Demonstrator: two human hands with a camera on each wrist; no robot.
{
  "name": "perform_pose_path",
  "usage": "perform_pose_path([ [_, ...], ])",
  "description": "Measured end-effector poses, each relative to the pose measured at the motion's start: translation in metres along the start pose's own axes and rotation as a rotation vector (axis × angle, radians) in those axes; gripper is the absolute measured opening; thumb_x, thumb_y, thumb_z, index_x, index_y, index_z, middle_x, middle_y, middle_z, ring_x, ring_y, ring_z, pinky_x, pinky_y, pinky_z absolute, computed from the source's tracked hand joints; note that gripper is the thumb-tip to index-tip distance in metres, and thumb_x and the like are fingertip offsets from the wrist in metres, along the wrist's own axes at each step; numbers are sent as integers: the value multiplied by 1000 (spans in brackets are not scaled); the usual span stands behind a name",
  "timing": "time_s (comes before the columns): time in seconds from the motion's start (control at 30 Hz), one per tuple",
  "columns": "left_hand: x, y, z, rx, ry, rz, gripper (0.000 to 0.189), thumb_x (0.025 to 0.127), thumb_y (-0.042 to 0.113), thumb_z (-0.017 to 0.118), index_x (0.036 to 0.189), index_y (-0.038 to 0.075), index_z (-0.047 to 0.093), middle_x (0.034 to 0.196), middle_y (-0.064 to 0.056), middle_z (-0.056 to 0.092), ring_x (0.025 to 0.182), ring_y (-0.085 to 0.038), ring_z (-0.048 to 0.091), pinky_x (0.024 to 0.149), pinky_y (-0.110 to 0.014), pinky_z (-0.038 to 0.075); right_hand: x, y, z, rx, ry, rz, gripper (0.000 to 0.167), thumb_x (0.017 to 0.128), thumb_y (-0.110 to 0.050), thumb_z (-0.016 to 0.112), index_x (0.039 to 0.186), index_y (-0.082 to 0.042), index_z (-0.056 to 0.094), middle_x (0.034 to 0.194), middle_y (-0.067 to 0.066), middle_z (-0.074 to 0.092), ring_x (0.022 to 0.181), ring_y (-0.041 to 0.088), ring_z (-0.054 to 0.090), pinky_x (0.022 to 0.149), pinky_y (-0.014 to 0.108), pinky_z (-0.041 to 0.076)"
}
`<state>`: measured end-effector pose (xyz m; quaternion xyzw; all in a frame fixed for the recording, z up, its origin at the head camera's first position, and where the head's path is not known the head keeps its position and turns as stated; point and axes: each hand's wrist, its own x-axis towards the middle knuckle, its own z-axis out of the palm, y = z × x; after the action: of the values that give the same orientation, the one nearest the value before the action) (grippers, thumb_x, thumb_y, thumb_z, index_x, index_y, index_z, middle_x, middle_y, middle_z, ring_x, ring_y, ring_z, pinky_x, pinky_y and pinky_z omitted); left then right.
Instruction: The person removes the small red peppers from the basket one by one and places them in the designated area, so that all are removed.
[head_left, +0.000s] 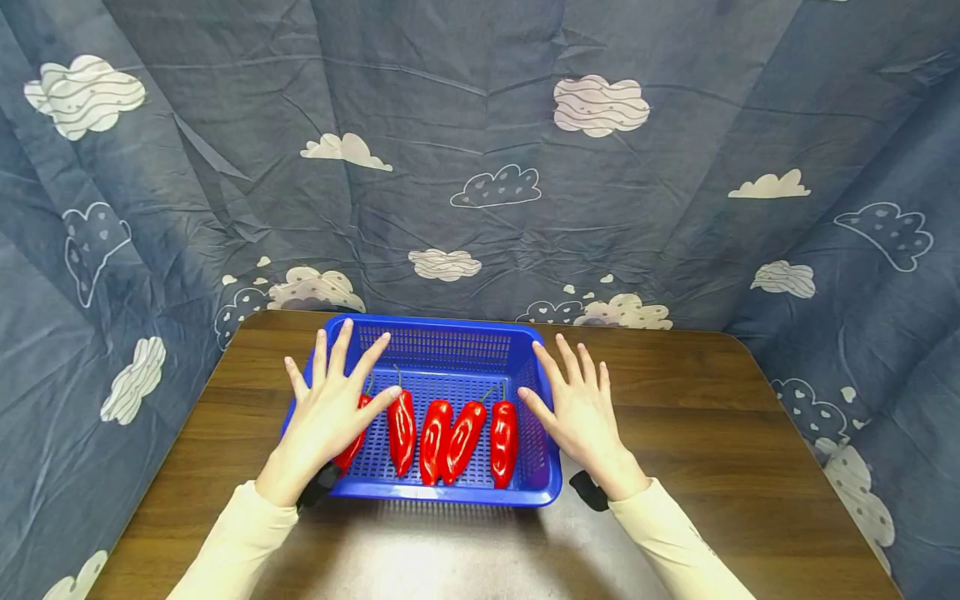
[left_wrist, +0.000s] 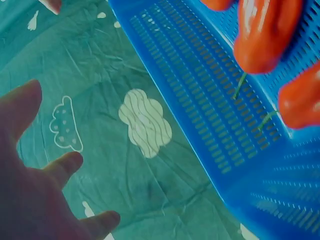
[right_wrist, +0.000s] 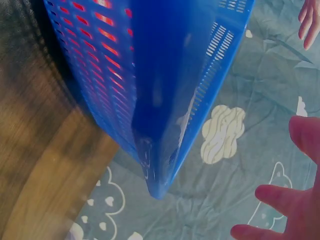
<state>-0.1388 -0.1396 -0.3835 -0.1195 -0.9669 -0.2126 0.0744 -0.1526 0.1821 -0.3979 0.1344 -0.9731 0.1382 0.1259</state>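
A blue perforated plastic basket stands on the table with several long red peppers lying in a rough row inside. Over the basket's left end is my left hand, palm down with fingers spread, partly covering the leftmost pepper. My right hand is spread the same way at the right end, its thumb and index finger overlapping the rim in the head view. Neither hand grips anything. In the left wrist view, green stems show on the peppers; the right wrist view shows the basket's outer wall.
The brown wooden table extends to both sides of the basket. Behind it hangs a dark blue curtain with a cloud print. A pale, shiny surface lies in front of the basket. Black bands circle both wrists.
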Motion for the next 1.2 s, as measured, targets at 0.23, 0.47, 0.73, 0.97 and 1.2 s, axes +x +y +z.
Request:
perform_pose_path([
  [0.23,-3,-17,-12,-37,-23,15,67,92,53,52,150,27,30,157,-18,5,139,-47,-5,96,-73,-12,1,-1,-2,50,38,-46,66,91,-45,59,146,-15,39,149,20,31,134,42,27,106,61,17],
  [0.47,-6,-37,-27,-108,-77,3,66,94,50,52,151,28,27,157,-18,8,139,-47,3,97,-76,-2,1,-2,-2,149,80,-126,64,90,-36,64,145,-12,40,145,22,37,131,38,35,105,57,24],
  [0.73,-9,-65,-40,-172,-79,14,65,95,40,56,151,20,28,153,-27,14,132,-56,17,93,-78,11,1,-3,-4,263,69,-150,63,90,-32,65,145,-12,41,140,20,43,128,35,40,102,56,30],
  [0.97,-9,-91,-40,-236,-117,27,67,94,33,60,150,13,29,149,-34,15,130,-58,19,95,-73,21,2,-7,-8,356,36,-142,63,90,-27,67,145,-12,40,137,15,46,126,32,44,103,51,33],
  [1.2,-8,-110,-35,-294,-147,69,65,94,27,61,148,7,31,146,-32,26,132,-53,22,96,-71,22,5,-11,-8,430,3,-141,63,90,-23,67,145,-11,39,133,15,50,120,31,49,100,49,37],
])
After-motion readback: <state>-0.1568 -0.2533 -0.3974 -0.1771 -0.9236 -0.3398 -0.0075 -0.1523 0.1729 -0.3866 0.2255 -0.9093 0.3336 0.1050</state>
